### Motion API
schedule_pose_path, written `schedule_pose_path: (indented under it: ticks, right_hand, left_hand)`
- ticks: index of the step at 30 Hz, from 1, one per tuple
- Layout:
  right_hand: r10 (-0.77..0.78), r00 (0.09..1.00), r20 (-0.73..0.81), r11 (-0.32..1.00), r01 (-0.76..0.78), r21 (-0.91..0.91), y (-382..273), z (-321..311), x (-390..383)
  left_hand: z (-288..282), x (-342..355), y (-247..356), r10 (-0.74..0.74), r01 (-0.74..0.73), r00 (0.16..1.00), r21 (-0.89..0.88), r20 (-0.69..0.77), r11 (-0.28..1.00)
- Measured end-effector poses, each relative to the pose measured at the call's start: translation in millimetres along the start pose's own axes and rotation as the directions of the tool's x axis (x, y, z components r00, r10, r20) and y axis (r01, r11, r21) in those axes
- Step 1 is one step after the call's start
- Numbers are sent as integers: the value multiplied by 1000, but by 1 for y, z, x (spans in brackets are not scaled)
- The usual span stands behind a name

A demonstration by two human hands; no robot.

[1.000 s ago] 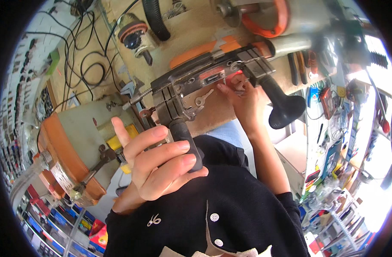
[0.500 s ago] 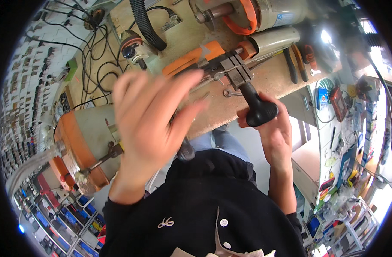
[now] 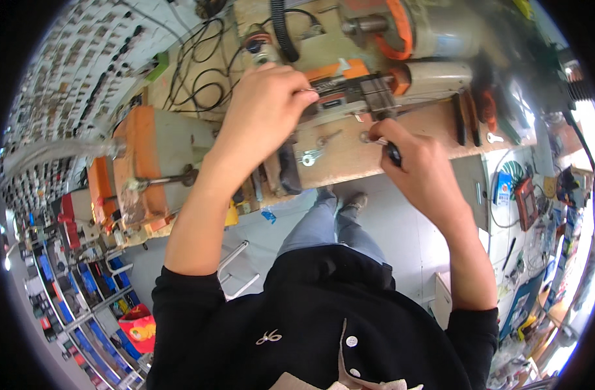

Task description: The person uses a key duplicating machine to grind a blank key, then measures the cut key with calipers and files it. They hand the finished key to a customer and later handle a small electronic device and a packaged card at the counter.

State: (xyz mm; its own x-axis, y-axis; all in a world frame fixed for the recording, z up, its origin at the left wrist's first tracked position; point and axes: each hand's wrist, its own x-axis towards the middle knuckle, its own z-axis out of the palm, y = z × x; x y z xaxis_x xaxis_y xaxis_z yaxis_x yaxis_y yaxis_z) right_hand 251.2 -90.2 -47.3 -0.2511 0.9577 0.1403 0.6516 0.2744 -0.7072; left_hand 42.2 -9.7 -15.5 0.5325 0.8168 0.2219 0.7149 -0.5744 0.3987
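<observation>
Cluttered workshop; pale wall at left hung with rows of small items, shelving with blue bins below it. Wooden bench across the upper middle. On it, between the two hands, lies the dark metal clamp device, an orange piece just behind it. Left hand over the left end of the device: fingers curled, thumb near forefinger, a thin glint between them; cannot tell whether they are clamped on it. Right hand at the device's right side, fingers wrapped around the right black handle, which is largely hidden by the hand. Left black handle untouched, pointing toward the person. Silver key flat on the bench just right of that handle; second key, blurred, near it. Farther right: pliers and a third key. Left of the device: orange-and-grey machine. Behind: black cables, corrugated hose, motor unit with orange guard.
</observation>
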Motion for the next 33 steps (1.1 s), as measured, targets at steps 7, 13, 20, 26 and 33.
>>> schedule_pose_path:
  ticks: [7, 13, 20, 26, 33]
  right_hand:
    - [-60, 923, -380, 995, 24, -98, -68, 7, -27]
    - [94, 994, -61, 878, -53, 476, -86, 81, -6]
    - [229, 973, 35, 780, -205, 592, -88, 96, 9]
    - [203, 976, 73, 849, -213, 483, -91, 86, 13]
    - [78, 975, 208, 711, 91, -697, -116, 68, 15]
  left_hand:
    - [-24, -61, -35, -449, 385, 885, -735, 122, 559]
    - [-14, -71, -52, -430, 332, 903, -641, 3, 692]
    - [-13, -67, -46, -320, 265, 947, -521, -17, 812]
    - [-15, -65, -51, -190, 176, 982, -381, 1, 908]
    - [-23, -82, -58, -292, 250, 955, -384, -54, 889]
